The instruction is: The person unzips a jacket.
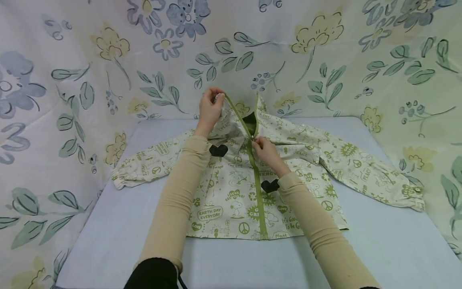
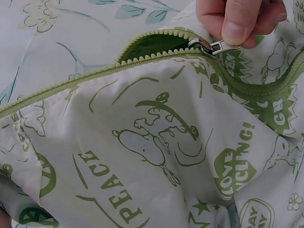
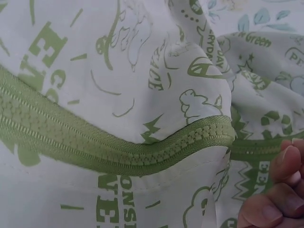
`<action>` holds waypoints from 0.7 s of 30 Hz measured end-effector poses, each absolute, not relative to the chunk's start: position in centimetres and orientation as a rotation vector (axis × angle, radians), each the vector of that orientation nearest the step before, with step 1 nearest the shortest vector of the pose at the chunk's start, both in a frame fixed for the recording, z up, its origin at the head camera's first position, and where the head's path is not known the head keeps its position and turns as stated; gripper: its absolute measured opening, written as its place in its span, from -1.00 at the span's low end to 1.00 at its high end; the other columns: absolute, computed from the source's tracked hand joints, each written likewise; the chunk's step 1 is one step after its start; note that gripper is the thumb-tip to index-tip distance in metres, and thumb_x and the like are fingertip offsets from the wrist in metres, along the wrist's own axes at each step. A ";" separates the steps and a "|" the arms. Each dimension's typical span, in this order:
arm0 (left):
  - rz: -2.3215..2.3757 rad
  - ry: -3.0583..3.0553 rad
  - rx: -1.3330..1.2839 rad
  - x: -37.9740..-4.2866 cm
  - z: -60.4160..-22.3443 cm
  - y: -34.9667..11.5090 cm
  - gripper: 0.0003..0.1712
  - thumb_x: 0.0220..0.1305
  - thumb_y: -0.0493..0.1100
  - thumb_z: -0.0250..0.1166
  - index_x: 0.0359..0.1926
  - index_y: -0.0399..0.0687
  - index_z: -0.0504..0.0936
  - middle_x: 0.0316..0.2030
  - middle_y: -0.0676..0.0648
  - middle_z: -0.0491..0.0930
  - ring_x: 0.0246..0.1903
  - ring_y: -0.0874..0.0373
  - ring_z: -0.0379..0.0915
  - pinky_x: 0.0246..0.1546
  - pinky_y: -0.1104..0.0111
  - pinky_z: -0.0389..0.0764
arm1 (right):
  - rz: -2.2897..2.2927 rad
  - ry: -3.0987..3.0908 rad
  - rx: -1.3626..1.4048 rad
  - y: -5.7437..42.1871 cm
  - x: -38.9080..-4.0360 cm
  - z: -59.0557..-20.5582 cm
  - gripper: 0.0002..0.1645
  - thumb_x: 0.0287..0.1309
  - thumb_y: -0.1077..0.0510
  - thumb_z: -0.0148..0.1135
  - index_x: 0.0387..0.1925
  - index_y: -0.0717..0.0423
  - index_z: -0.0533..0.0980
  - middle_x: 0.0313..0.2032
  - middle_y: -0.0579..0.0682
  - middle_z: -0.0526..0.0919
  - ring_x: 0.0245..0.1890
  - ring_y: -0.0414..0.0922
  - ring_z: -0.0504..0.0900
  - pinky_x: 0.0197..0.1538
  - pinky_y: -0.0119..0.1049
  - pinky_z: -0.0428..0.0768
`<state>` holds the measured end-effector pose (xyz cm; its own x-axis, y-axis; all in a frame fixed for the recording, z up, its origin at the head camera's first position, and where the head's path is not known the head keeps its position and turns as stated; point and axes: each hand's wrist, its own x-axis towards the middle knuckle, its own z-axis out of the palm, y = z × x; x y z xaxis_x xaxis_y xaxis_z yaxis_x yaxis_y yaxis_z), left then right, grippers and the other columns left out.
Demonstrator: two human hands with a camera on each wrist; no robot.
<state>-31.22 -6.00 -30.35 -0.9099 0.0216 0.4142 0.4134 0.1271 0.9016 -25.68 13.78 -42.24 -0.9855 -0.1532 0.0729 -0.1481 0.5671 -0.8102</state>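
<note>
A white jacket [image 1: 234, 200] with green print lies front up, its sleeves spread to both sides. Its green zipper [image 1: 257, 192] is closed along the lower front and parts into a V near the collar, as the head view shows. At the top of the V's left side, my left hand [image 1: 211, 108] pinches the raised jacket edge. Lower down, my right hand [image 1: 265, 152] pinches the silver zipper pull [image 2: 223, 46] where the two rows of teeth meet. In the right wrist view, curled fingers [image 3: 280, 190] show beside the closed teeth [image 3: 190, 140].
Under the jacket is a table with a pale cover [image 1: 108, 241]. Behind and at both sides hangs a floral cloth [image 1: 231, 48]. One dark heart-like shape [image 1: 218, 150] shows beside the left forearm, another [image 1: 270, 185] by the right wrist.
</note>
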 end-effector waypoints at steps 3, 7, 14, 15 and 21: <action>-1.862 -2.087 -0.422 -32.3 -31.1 -6.2 -0.81 0.36 -0.24 0.09 -0.09 -0.28 0.43 -0.34 -0.06 0.43 -0.50 0.21 0.23 -0.44 0.42 0.29 | -1.478 2.773 -0.274 13.8 -25.6 -42.3 -0.70 0.41 0.07 -0.10 -0.18 0.25 0.43 -0.54 0.06 0.37 -0.64 -0.08 0.27 -0.56 -0.24 0.28; -1.862 -2.042 -0.393 -33.1 -31.7 -6.3 -0.87 0.35 -0.21 0.11 -0.15 -0.18 0.45 -0.37 0.01 0.42 -0.49 0.22 0.23 -0.43 0.42 0.29 | -1.529 2.788 -0.278 13.8 -25.5 -42.4 -0.69 0.40 0.08 -0.08 -0.18 0.27 0.45 -0.57 0.04 0.37 -0.64 -0.10 0.27 -0.56 -0.24 0.29; -1.865 -2.008 -0.397 -33.1 -31.7 -6.1 -0.92 0.36 -0.23 0.09 -0.18 -0.14 0.43 -0.37 0.00 0.42 -0.49 0.19 0.21 -0.43 0.41 0.28 | -1.566 2.836 -0.240 13.3 -25.4 -42.5 -0.72 0.37 0.09 -0.02 -0.25 0.24 0.49 -0.65 0.00 0.38 -0.71 -0.14 0.23 -0.61 -0.29 0.25; -1.866 -2.005 -0.398 -33.1 -31.6 -6.1 -0.92 0.36 -0.23 0.09 -0.17 -0.15 0.43 -0.37 -0.01 0.42 -0.48 0.19 0.21 -0.43 0.41 0.27 | -1.570 2.836 -0.232 13.3 -25.4 -42.5 -0.72 0.37 0.09 -0.02 -0.26 0.23 0.49 -0.65 -0.01 0.38 -0.72 -0.15 0.23 -0.62 -0.29 0.24; -1.885 -1.966 -0.364 -33.0 -31.5 -5.8 -0.92 0.38 -0.25 0.06 -0.16 -0.17 0.42 -0.32 0.00 0.41 -0.41 0.20 0.24 -0.37 0.44 0.29 | -1.592 2.846 -0.230 13.1 -25.4 -43.0 -0.75 0.36 0.12 0.00 -0.32 0.24 0.47 -0.66 0.00 0.36 -0.70 -0.14 0.24 -0.61 -0.29 0.25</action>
